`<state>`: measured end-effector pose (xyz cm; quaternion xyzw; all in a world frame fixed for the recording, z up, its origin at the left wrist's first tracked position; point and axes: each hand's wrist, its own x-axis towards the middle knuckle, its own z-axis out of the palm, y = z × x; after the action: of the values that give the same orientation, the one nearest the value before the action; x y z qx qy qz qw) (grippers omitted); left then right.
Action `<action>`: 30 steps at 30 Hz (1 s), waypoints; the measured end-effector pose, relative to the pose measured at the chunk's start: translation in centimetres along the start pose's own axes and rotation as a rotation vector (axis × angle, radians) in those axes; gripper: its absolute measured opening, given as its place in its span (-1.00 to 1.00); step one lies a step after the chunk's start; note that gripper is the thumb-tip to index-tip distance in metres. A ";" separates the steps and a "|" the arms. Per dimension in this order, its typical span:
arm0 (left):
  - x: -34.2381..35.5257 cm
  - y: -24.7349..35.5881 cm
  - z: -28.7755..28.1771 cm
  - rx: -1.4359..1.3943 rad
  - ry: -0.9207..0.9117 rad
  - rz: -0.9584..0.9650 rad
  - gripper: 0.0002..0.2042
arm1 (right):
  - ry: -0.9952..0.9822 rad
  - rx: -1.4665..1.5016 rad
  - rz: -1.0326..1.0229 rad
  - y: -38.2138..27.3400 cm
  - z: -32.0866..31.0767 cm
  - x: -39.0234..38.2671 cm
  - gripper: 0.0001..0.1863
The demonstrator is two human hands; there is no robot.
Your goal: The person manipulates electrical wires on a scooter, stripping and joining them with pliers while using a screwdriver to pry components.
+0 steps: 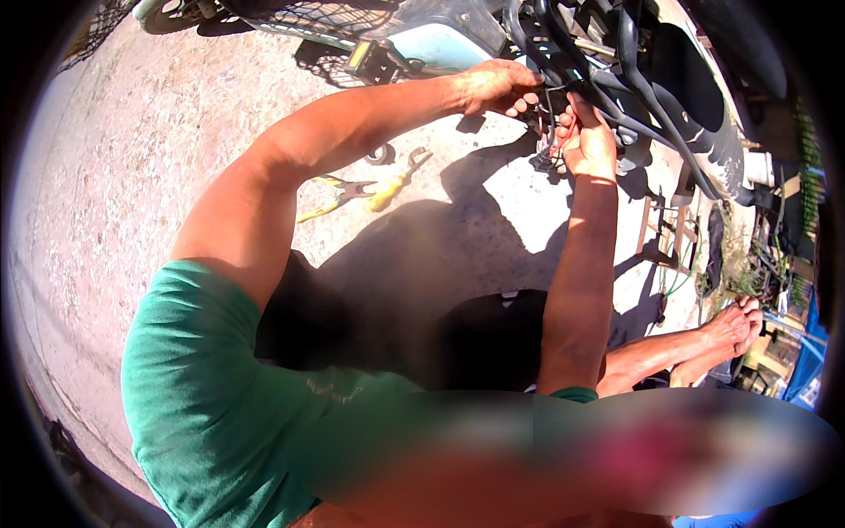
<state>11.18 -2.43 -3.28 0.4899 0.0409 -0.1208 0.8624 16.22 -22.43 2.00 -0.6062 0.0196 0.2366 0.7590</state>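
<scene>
Both my hands are up at the dark tubular frame of a bike-like vehicle. My left hand reaches in from the left, its thumb and fingers pinched together on a thin black wire. Just to the right, my right hand is raised with its fingertips closed beside the same wires. Red wires hang by its fingers and lead down to a small dark bundle. The fingertips are small in view and partly in shadow, so the exact grip is hard to see.
Yellow-handled pliers, a second yellow-handled tool and a tape roll lie on the concrete. A pedal with a yellow reflector sticks out above them. At right are another person's bare limbs and a small metal stand.
</scene>
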 end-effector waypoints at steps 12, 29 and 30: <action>0.9 0.2 -0.5 0.099 0.042 -0.005 -0.74 | -0.028 0.028 -0.022 0.7 -0.2 -1.5 -0.66; -2.9 0.8 -0.4 0.786 -0.424 -0.148 -0.72 | -0.180 0.176 0.063 0.6 -2.4 -4.6 -0.73; -3.0 0.7 -0.6 0.841 -0.447 -0.130 -0.76 | -0.189 0.165 0.051 0.4 -2.7 -4.5 -0.73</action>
<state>8.52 -1.05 -2.40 0.7548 -0.1672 -0.2829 0.5677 12.72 -26.35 2.35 -0.5159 -0.0173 0.3097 0.7985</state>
